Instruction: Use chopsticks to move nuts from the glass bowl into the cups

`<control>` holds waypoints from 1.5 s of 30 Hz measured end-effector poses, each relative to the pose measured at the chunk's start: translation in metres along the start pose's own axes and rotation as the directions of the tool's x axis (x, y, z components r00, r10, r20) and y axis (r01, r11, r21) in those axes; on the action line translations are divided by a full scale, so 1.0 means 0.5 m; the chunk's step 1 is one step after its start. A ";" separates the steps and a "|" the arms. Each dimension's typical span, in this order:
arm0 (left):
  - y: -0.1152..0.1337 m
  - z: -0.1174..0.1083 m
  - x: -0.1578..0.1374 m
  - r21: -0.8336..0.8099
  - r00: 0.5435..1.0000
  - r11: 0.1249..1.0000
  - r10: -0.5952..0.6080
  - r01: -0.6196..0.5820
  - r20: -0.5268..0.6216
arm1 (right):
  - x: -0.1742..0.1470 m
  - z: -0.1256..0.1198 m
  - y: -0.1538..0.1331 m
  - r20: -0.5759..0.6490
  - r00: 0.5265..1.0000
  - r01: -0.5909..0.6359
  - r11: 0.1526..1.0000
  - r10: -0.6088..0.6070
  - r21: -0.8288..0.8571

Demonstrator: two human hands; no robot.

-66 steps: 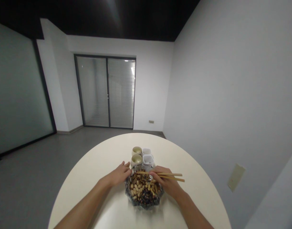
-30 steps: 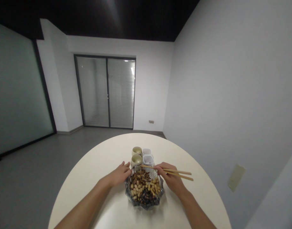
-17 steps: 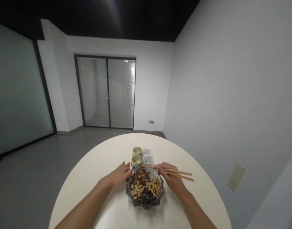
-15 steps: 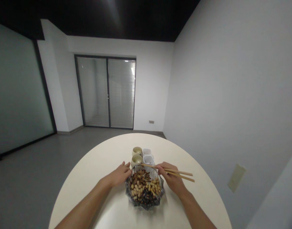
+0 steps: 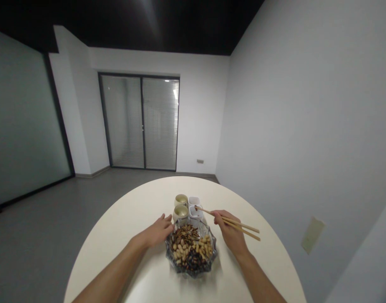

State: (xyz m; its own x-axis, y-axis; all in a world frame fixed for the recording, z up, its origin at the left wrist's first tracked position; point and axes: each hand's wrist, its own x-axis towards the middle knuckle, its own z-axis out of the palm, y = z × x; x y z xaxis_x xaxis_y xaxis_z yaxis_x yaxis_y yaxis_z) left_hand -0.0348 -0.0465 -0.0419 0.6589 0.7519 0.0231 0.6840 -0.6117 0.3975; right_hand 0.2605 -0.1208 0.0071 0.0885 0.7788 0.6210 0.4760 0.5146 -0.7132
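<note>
My right hand (image 5: 230,229) grips a pair of wooden chopsticks (image 5: 240,226), whose tips pinch a small dark piece (image 5: 196,207) above the nearer white cup (image 5: 200,215). Spread fingers on my left hand (image 5: 159,230) rest at the left rim of a clear glass bowl (image 5: 212,256). Inside the bowl lie several kinds of nuts and seeds in separate heaps: brown striped seeds (image 5: 186,232), pistachios (image 5: 180,251), peanuts (image 5: 206,246) and dark black seeds (image 5: 194,260). Two pale green cups (image 5: 181,211) stand behind the bowl, beside the white ones.
Everything stands on a round cream table (image 5: 133,206). A second white cup (image 5: 194,201) sits behind the nearer one. A white wall (image 5: 290,126) runs along the right, and a glass door with blinds (image 5: 142,122) is at the back.
My right hand has moved slightly right and up, carrying the chopstick tips from the bowl's back rim to above the nearer white cup. My left hand has stayed in place.
</note>
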 end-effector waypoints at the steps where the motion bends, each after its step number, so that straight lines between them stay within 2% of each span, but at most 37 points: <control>1: 0.002 -0.001 -0.001 0.003 1.000 1.000 0.004 -0.004 0.008 | 0.000 0.000 0.001 -0.004 1.000 -0.012 1.000 0.012 -0.002; 14: 0.012 -0.010 -0.007 -0.040 1.000 0.999 0.002 -0.003 -0.009 | 0.000 0.009 -0.002 0.043 0.997 -0.061 0.996 0.064 -0.062; 19: 0.029 -0.021 -0.012 -0.042 0.999 0.998 -0.045 0.045 0.007 | 0.002 0.010 -0.003 0.061 0.996 -0.068 0.996 0.072 -0.063; 27: 0.019 -0.015 -0.011 -0.036 1.000 0.999 0.001 -0.001 0.008 | -0.001 0.010 0.003 0.044 0.997 -0.062 0.995 0.065 -0.072; 33: 0.005 -0.006 -0.006 -0.040 1.000 0.999 -0.005 0.005 0.003 | 0.002 0.008 0.009 -0.005 0.999 -0.038 0.999 0.038 0.012; 38: 0.000 -0.005 -0.001 -0.017 0.999 0.999 0.050 -0.050 -0.012 | -0.001 0.008 0.000 0.132 0.991 0.012 0.994 -0.027 0.111; 45: 0.016 -0.015 -0.005 -0.040 1.000 0.999 -0.031 0.031 -0.003 | -0.005 0.014 -0.002 0.262 0.965 -0.006 0.997 -0.016 0.082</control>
State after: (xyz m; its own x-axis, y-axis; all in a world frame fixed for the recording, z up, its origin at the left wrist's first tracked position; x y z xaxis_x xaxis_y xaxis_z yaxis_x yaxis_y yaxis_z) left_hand -0.0330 -0.0514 -0.0320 0.6363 0.7713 0.0136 0.6910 -0.5778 0.4344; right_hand 0.2537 -0.1209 0.0041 -0.1514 0.8374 0.5251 0.4024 0.5375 -0.7411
